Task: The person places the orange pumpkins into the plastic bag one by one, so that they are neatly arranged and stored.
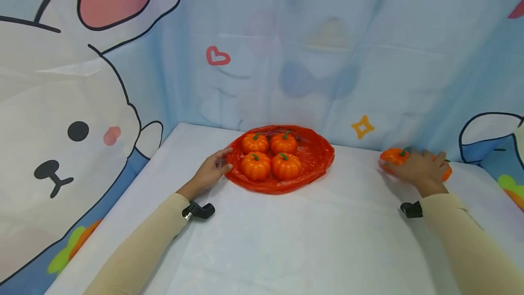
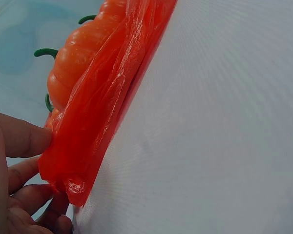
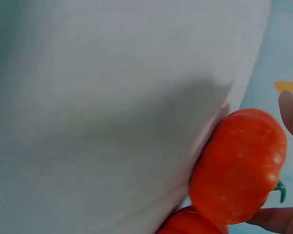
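Observation:
A shiny red plastic bag, spread round with a raised rim, lies on the table in the head view. Several small orange toy pumpkins with green stems sit inside it. My left hand is at the bag's left rim. In the left wrist view its thumb rests against the red plastic, with the other fingers curled around the edge. Far to the right, my right hand reaches over more orange pumpkins, fingers spread. The right wrist view shows one pumpkin between thumb and finger, with space at one side.
A white-covered table extends below both hands. Behind it hangs a light blue curtain with cartoon prints, close to the table's back edge. Dark wrist cameras are strapped to both wrists.

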`<state>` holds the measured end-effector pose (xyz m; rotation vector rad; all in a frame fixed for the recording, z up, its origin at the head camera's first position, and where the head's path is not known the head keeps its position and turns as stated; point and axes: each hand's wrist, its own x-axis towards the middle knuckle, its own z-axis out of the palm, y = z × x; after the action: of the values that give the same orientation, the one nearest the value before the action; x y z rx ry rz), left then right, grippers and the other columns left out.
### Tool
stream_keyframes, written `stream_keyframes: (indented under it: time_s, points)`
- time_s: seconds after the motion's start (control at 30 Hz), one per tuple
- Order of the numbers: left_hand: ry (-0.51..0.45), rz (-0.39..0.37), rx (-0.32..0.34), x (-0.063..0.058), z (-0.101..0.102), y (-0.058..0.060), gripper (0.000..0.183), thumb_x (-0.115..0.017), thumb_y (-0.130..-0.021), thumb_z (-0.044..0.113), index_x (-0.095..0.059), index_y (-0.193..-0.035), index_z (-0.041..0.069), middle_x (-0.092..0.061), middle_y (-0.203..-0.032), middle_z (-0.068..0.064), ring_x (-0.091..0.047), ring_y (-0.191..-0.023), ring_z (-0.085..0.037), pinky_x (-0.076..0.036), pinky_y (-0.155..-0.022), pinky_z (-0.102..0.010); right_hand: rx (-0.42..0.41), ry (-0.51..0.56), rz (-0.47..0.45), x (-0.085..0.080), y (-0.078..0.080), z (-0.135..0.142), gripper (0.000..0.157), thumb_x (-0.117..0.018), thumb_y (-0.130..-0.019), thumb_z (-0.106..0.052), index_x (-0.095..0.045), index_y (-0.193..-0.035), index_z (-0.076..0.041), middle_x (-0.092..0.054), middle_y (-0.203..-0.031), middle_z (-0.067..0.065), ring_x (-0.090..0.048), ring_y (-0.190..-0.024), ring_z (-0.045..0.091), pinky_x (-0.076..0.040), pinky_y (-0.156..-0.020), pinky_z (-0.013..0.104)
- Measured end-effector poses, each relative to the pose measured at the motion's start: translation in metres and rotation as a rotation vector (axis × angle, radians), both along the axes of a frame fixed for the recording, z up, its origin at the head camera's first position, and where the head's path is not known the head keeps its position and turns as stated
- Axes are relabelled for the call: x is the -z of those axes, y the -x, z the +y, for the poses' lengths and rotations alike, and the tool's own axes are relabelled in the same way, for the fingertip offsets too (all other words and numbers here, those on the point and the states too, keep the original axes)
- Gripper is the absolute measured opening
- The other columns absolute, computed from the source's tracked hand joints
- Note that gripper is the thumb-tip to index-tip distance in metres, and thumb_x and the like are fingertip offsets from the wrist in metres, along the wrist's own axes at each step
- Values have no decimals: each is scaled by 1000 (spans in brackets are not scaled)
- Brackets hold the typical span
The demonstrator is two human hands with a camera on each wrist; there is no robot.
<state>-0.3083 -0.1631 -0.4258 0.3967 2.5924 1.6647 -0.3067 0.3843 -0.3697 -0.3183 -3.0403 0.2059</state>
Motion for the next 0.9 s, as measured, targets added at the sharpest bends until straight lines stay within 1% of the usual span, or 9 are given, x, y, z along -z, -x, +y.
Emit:
stream_keyframes:
  time_s: [0.1,0.2,0.27,0.6,0.67,0.77,0.87,0.9]
  points:
    - [4,-3,0,0,0,-1,55,-57,-97,10,-41,-149,9,-36,-158,-13,-30,-148,-32,-26,-121,-50,1,-10,-1,5,1,3,103,-50,-82,-76,-38,-123,17,-28,-119,48,-7,-124,72,-16,-94,80]
    - [7,0,-2,1,1,0,54,-58,-97,11,-42,-149,10,-37,-158,-12,-30,-148,-31,-27,-121,-49,7,4,6,9,2,6,104,-52,-82,-75,-39,-121,20,-26,-119,49,-3,-127,72,-11,-98,81]
    - [11,6,0,1,0,0,55,-58,-97,10,-41,-149,9,-37,-158,-13,-31,-148,-32,-27,-121,-50,8,9,15,11,3,7,104,-54,-82,-74,-40,-120,21,-26,-119,49,-4,-127,71,-9,-100,81]
    - [12,-3,-4,1,-1,0,55,-57,-97,11,-41,-149,10,-37,-158,-12,-31,-148,-31,-26,-122,-49,26,6,10,9,4,3,101,-63,-80,-66,-39,-121,22,-32,-119,46,-11,-127,67,-12,-104,79]
    - [11,-3,-2,1,-1,0,55,-57,-97,11,-41,-149,9,-37,-158,-13,-30,-148,-31,-26,-122,-50,24,5,12,9,4,3,102,-63,-80,-67,-38,-123,23,-32,-121,46,-12,-127,67,-12,-105,78]
    - [11,-2,-1,0,-1,0,55,-58,-97,11,-41,-149,9,-37,-158,-13,-30,-148,-32,-26,-121,-50,23,17,13,9,5,2,109,-61,-81,-69,-34,-128,25,-29,-127,49,-9,-130,68,-10,-107,78]
    - [9,-5,-1,0,0,0,55,-58,-97,10,-41,-149,10,-37,-158,-13,-30,-149,-31,-27,-121,-49,27,41,22,9,5,1,112,-58,-82,-71,-30,-132,26,-26,-131,51,-6,-132,68,-11,-106,78]
    - [7,-7,-3,0,0,0,55,-58,-97,11,-41,-149,10,-37,-158,-13,-30,-149,-31,-27,-121,-49,24,46,31,10,5,0,111,-58,-81,-71,-31,-131,25,-27,-130,51,-7,-131,68,-12,-105,78]
